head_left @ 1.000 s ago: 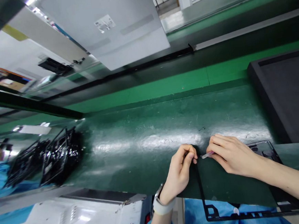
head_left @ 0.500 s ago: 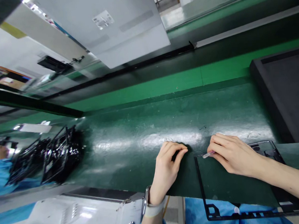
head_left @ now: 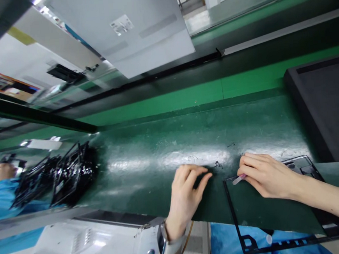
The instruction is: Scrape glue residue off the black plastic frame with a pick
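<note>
- Parted now, the left hand's (head_left: 187, 188) thumb and fingers met half a second ago; a black tangle (head_left: 218, 164), not seen then, lies on the bench just beyond their tips.
- Green bench (head_left: 147, 140) runs across the view; the tangle, the frame and both hands are at its near side.
- Black tray (head_left: 326, 110) lies at the far right, beyond the right forearm.
- Shiny black pile (head_left: 73, 175) sits at the left; a co-worker's hand (head_left: 5, 171) is near it, blurred.
- Thin black frame (head_left: 284, 245) juts past the bench's near edge, over blue clothing; the right arm crosses above it.
- Right hand (head_left: 267, 176) is over the frame's far edge, thumb and fingers clamped on a stick; I cannot tell if the hand touches the frame.
- Pale stick (head_left: 237, 180), pinkish at the grip, points left, near the frame's far-left corner.
- Dark curl (head_left: 193, 157) lies beyond the left hand.
</note>
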The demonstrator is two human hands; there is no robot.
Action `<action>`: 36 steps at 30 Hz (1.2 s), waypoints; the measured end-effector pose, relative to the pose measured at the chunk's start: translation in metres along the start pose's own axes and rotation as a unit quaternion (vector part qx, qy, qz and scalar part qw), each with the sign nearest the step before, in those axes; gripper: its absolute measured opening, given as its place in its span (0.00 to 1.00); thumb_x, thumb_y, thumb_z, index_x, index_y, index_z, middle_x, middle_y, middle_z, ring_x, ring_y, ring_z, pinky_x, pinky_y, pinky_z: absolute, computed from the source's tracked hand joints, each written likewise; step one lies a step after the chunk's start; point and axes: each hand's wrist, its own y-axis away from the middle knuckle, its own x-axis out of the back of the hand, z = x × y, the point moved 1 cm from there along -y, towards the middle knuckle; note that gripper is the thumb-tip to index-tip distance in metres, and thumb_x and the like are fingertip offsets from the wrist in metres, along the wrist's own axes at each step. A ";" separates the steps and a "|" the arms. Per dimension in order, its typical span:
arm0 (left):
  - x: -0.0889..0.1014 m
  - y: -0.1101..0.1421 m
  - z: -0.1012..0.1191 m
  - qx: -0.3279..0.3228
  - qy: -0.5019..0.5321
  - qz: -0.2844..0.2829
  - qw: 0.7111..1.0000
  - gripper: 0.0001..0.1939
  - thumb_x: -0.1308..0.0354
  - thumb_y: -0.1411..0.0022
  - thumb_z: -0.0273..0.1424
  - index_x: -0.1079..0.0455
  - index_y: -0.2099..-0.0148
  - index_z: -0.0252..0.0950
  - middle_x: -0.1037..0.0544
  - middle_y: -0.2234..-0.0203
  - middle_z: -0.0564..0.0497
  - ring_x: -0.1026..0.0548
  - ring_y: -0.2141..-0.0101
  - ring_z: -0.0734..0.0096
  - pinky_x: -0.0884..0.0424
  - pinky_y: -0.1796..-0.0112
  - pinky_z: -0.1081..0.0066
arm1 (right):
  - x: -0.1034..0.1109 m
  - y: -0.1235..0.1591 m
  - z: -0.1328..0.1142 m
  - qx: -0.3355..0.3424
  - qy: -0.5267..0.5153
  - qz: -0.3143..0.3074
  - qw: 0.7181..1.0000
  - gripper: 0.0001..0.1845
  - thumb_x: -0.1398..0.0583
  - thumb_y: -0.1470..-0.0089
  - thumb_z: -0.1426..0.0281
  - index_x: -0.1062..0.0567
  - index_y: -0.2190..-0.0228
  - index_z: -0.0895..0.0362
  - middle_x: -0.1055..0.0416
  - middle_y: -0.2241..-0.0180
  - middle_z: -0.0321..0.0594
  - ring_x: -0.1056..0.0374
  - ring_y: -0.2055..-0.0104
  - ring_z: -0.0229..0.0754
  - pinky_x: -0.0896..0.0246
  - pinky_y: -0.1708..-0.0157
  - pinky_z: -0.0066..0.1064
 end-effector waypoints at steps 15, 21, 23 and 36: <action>-0.013 0.007 0.021 -0.063 0.078 -0.134 0.986 0.10 0.41 0.25 0.20 0.27 0.46 0.36 0.21 0.57 0.49 0.28 0.60 0.66 0.27 0.60 0.66 | -0.002 0.000 -0.003 -0.009 0.029 -0.005 1.000 0.08 0.47 0.31 0.79 0.30 0.61 0.58 0.33 0.60 0.40 0.37 0.60 0.46 0.41 0.64 0.38; -0.016 0.002 0.019 -0.041 0.100 -0.159 0.981 0.07 0.42 0.24 0.21 0.28 0.50 0.37 0.24 0.60 0.50 0.30 0.61 0.66 0.29 0.59 0.66 | -0.002 0.000 -0.005 -0.011 0.036 -0.018 0.999 0.07 0.45 0.34 0.80 0.30 0.61 0.58 0.34 0.60 0.40 0.38 0.61 0.46 0.40 0.63 0.39; -0.017 -0.001 0.017 -0.038 0.113 -0.156 0.980 0.07 0.42 0.24 0.21 0.28 0.50 0.37 0.26 0.61 0.50 0.31 0.61 0.67 0.30 0.60 0.67 | -0.002 0.000 -0.005 -0.012 0.039 -0.023 0.999 0.07 0.44 0.36 0.81 0.30 0.61 0.58 0.34 0.60 0.40 0.38 0.60 0.46 0.40 0.63 0.39; -0.027 0.016 0.005 -0.023 0.173 -0.077 0.982 0.08 0.35 0.28 0.20 0.28 0.53 0.37 0.22 0.62 0.53 0.29 0.60 0.69 0.32 0.56 0.67 | -0.001 0.000 -0.005 -0.009 0.039 -0.028 0.999 0.11 0.42 0.42 0.84 0.31 0.61 0.58 0.34 0.60 0.40 0.39 0.61 0.45 0.41 0.64 0.38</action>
